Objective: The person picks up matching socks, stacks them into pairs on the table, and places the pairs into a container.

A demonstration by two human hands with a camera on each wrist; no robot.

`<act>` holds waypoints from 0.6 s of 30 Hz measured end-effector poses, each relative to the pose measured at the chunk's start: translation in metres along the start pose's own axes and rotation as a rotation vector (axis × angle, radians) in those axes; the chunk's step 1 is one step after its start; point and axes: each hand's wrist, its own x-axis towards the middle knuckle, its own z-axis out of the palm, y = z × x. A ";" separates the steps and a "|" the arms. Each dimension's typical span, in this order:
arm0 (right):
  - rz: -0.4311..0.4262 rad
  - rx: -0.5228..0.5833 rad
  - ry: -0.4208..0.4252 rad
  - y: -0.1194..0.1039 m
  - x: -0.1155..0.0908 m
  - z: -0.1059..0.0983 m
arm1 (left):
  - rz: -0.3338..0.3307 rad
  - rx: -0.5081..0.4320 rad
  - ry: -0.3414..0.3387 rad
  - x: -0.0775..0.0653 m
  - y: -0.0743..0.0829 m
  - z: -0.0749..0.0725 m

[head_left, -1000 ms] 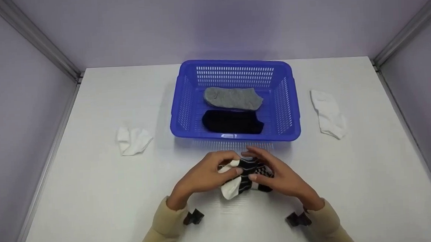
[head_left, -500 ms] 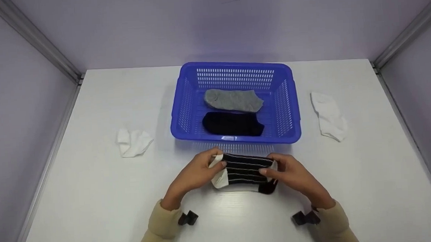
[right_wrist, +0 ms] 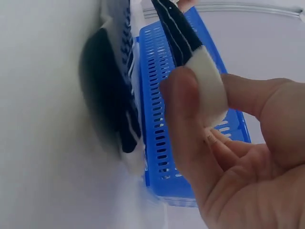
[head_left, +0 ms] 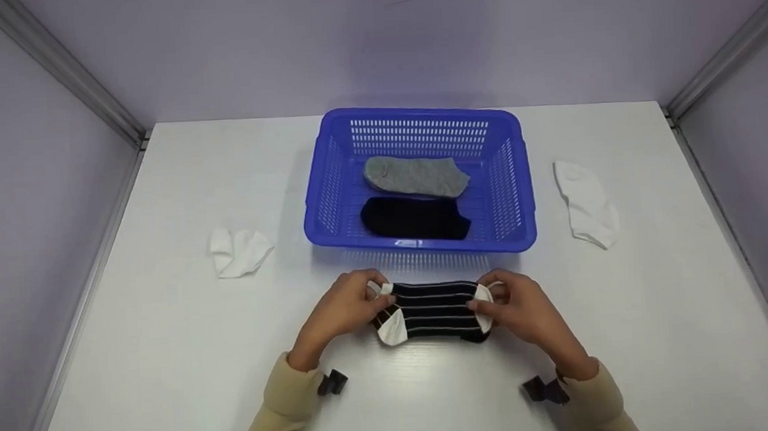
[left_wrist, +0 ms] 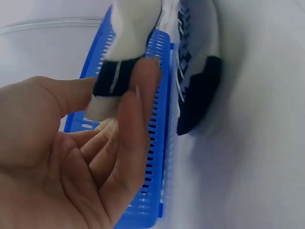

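A black sock with thin white stripes and white heel and toe [head_left: 438, 308] stretches sideways in front of the basket, above the table. My left hand [head_left: 346, 306] pinches its left end between thumb and fingers. At the white right end, my right hand [head_left: 523, 303] pinches it likewise. Beneath it lies a second sock, mostly hidden in the head view; its dark end [head_left: 476, 337] peeks out at the lower right. In the left wrist view, this lower sock [left_wrist: 202, 90] shows a checked band and a dark tip, apart from my fingers.
A blue perforated basket [head_left: 418, 246] stands just beyond the hands, with a grey sock [head_left: 418, 176] and a black sock [head_left: 414, 218] lying flat inside. One crumpled white sock [head_left: 238, 253] lies left of it, another white sock [head_left: 587, 205] right. Walls enclose the table.
The bunched striped sock has been spread out flat between the hands, which moved apart. Over the last half second it has been lowered slightly and now covers more of the lower sock.
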 end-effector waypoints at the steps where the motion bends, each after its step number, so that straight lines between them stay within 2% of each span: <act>1: 0.007 -0.024 0.016 0.000 0.001 0.001 | 0.000 0.019 0.013 0.001 -0.001 0.001; 7: 0.028 -0.146 0.060 0.003 0.004 0.006 | -0.017 0.068 0.047 0.005 -0.005 0.005; 12: 0.040 -0.159 0.067 0.001 0.002 0.005 | -0.045 0.092 0.065 0.008 -0.007 0.005; 18: 0.038 -0.184 0.112 -0.001 -0.001 0.004 | -0.063 0.079 0.041 0.006 -0.009 0.005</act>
